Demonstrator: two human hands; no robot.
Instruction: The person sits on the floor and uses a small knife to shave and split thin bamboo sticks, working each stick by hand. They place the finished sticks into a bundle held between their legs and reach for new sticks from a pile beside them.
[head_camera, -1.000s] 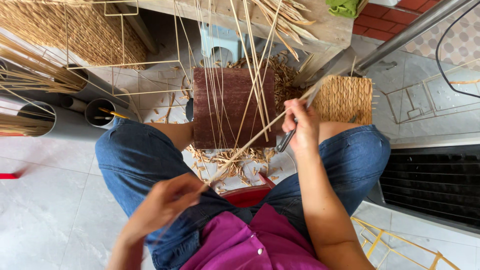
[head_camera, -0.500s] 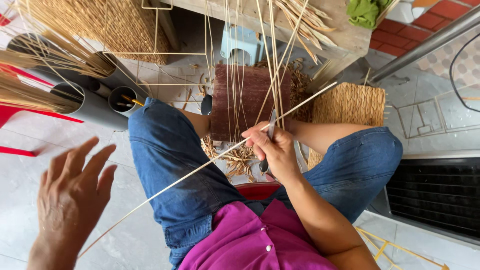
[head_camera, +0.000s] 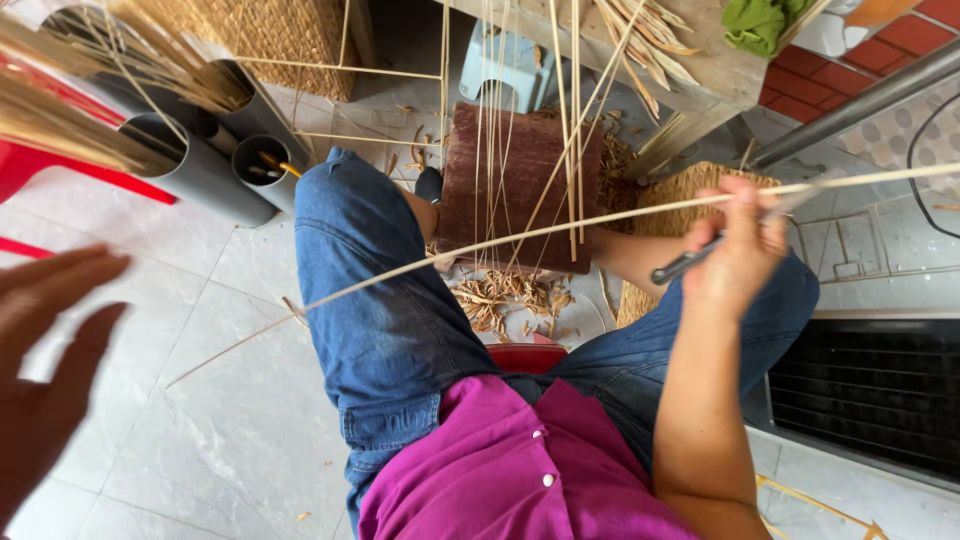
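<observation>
My right hand (head_camera: 738, 252) is raised over my right knee, closed around a dark-handled knife (head_camera: 690, 264) and a long pale cane strip (head_camera: 520, 240). The strip runs from the upper right across my lap to the floor at the left. My left hand (head_camera: 45, 360) is blurred at the left edge, fingers spread, holding nothing and well away from the strip. Between my feet stands a dark brown woven piece (head_camera: 520, 185) with several thin upright cane stakes (head_camera: 500, 100) rising from it.
Cane shavings (head_camera: 505, 295) litter the grey tiles between my legs. Grey tubes (head_camera: 215, 170) holding bundled straw lie at the upper left beside a woven basket (head_camera: 270, 35). Another woven basket (head_camera: 690, 200) sits by my right leg, under a wooden bench (head_camera: 720, 70). A red stool edge (head_camera: 525, 355) shows beneath me.
My right hand has swung up and to the right with the knife, drawing the strip along. My left hand let go of the strip and moved out to the far left.
</observation>
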